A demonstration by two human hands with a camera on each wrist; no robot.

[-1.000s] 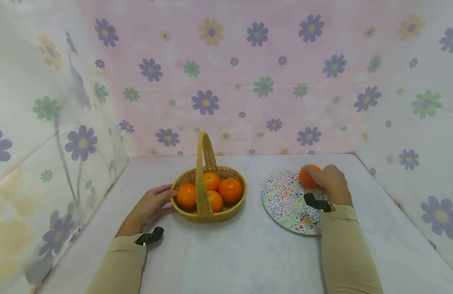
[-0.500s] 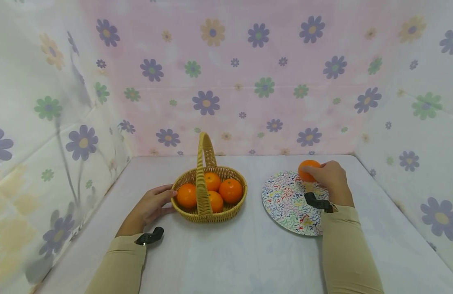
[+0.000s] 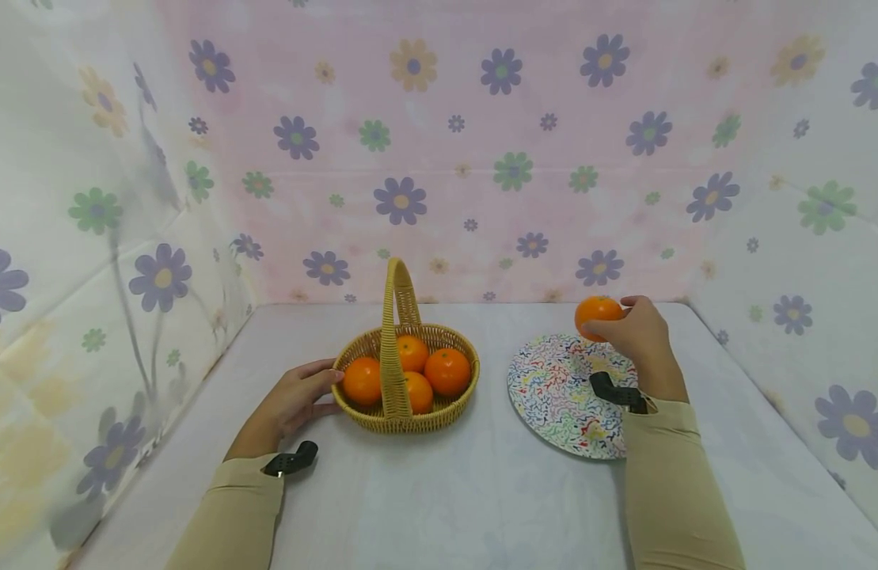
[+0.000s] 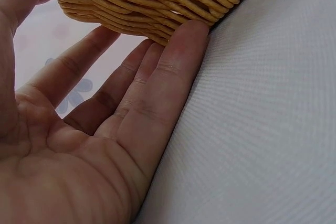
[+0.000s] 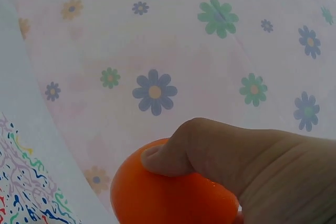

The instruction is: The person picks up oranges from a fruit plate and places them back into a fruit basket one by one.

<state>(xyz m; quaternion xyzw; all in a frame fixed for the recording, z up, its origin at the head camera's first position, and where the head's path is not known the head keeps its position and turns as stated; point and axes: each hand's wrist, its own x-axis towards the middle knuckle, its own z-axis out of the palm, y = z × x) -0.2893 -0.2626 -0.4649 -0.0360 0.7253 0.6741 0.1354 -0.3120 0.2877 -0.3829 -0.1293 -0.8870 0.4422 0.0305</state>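
Observation:
A yellow wicker basket [image 3: 410,423] with a tall arched handle holds several mandarin oranges [image 3: 447,371]. My left hand [image 3: 294,402] rests at its left end. In the left wrist view, the straight fingers [image 4: 157,93] touch the woven outer wall low down, and the thumb reaches the rim. My right hand [image 3: 641,336] grips one mandarin orange [image 3: 597,310] between thumb and fingers. It is raised over the far edge of a round plate [image 3: 556,396] with a multicoloured squiggle pattern. The right wrist view shows the thumb pressed on the fruit; the other fingers are mostly hidden.
Both stand on a white-covered table [image 3: 439,507], the plate to the right of the basket. Flower-printed cloth walls [image 3: 446,229] enclose the table at the back and on both sides. A small black camera is strapped to each wrist.
My right hand has lifted the mandarin orange up and away from the plate's far side, baring more of the plate. The left hand and the basket have stayed in place.

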